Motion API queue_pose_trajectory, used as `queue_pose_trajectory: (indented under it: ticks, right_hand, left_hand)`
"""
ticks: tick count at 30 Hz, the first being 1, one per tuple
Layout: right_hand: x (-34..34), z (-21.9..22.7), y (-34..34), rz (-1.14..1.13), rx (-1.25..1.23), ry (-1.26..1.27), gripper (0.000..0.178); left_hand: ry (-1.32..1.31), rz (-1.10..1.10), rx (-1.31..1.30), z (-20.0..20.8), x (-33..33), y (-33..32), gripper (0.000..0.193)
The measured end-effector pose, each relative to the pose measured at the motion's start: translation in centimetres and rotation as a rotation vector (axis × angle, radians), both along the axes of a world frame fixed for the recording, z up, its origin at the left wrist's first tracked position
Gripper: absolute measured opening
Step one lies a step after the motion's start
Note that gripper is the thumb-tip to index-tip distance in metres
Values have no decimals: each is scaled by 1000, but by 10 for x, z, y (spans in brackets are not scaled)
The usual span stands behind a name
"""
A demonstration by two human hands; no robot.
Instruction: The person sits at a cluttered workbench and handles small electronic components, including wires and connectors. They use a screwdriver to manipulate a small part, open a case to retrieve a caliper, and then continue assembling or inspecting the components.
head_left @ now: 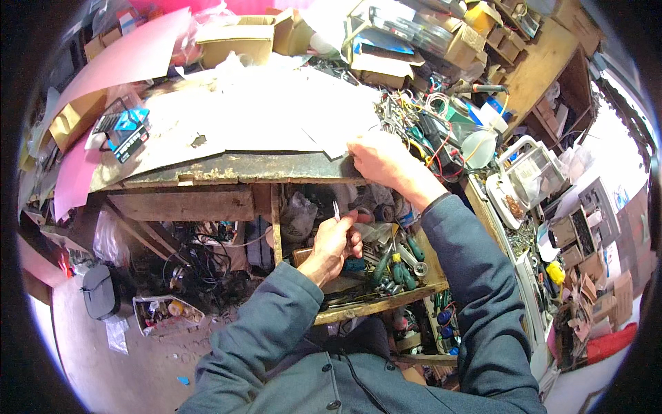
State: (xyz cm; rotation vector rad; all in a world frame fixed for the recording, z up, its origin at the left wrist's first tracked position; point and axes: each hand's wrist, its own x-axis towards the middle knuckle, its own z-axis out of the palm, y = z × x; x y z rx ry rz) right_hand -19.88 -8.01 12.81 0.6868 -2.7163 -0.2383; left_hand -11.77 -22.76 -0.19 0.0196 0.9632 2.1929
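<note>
My left hand is closed over the open drawer, its fingers wrapped round a slim metal tool with a narrow pointed tip. Most of that tool is hidden in the fist, so its exact kind cannot be told. Farther off and to the right, my right hand rests at the front edge of the workbench, by the corner of a white sheet. Its fingers are curled, and whatever they hold is hidden. Below my hands the drawer contains green-handled pliers, a screwdriver and clear plastic bags.
A heap of wires and small tools lies right of my right hand. Cardboard boxes line the bench's back. A pink sheet curves up at left. A box of parts and a dark grey case are at lower left.
</note>
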Motion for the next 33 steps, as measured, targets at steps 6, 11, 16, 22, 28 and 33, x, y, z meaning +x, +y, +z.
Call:
queue_pose_trajectory:
  ticks: [6, 11, 16, 22, 28, 33]
  right_hand:
    - [-12, 10, 7, 3, -171, -127, 13]
    - [-15, 20, 19, -67, -366, -226, 15]
    - [-14, 29, 34, -210, -689, -432, 8]
    - [-15, 20, 46, -231, -843, -496, 9]
    - [-15, 15, 46, -246, -940, -551, 9]
    - [-13, 13, 50, -222, -1120, -613, 12]
  left_hand:
    - [22, -44, 41, -8, -5, -3, 35]
    - [8, -54, 44, -8, -6, -1, 36]
    - [5, -65, 33, -6, -5, -3, 37]
    - [14, -82, 1, -4, -4, -4, 36]
    - [22, -79, -15, -6, -5, -4, 36]
    - [29, -88, 12, -7, -7, -4, 37]
